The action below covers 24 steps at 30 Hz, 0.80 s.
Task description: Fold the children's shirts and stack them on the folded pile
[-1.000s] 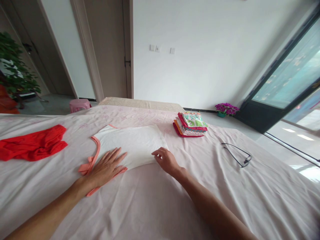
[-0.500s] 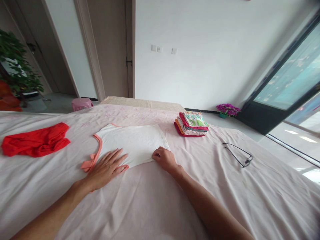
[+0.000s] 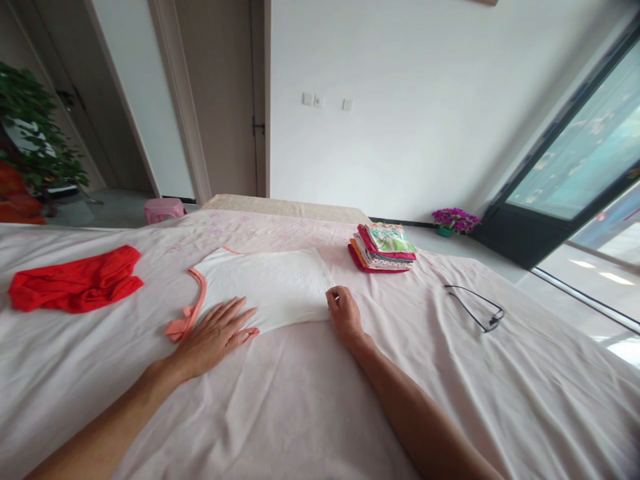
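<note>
Left hand (image 3: 215,333) flat and open on the white top (image 3: 263,287) mid-bed (image 3: 300,413), right hand (image 3: 343,310) pinching its corner — folded partway, not yet stacked on the pile (image 3: 384,248), red garment (image 3: 75,288) untouched.

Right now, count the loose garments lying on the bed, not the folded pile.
2. The white garment with coral trim lies mid-bed under the left hand, the right hand at its corner. The red garment lies crumpled far left. The stack may hide others.
</note>
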Each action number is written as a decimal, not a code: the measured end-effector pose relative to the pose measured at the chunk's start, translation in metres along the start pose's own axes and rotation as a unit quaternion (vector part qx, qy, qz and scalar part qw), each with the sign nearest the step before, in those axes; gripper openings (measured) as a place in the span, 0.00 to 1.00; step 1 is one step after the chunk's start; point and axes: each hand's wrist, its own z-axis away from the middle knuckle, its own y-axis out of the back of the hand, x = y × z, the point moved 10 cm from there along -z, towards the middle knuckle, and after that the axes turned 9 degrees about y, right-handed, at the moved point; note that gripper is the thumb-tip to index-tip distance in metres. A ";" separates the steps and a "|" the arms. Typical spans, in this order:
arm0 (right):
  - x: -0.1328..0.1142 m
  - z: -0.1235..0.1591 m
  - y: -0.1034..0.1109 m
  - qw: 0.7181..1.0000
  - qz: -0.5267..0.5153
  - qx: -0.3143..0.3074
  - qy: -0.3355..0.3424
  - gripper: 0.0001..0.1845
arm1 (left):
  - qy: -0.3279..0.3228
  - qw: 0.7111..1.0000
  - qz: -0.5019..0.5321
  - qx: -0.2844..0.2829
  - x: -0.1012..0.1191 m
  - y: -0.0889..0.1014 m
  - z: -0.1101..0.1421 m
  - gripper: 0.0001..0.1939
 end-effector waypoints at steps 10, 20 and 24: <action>-0.059 0.007 -0.027 0.968 0.079 -0.170 0.165 0.11 | -0.001 1.000 0.002 0.013 0.001 0.002 -0.001 0.28; -0.056 0.007 -0.033 0.963 0.126 -0.163 0.171 0.12 | 0.074 0.973 0.217 0.008 -0.010 0.018 -0.002 0.27; -0.018 -0.001 -0.009 0.994 0.076 -0.063 0.056 0.13 | 0.167 0.880 0.445 0.025 -0.031 0.035 0.004 0.29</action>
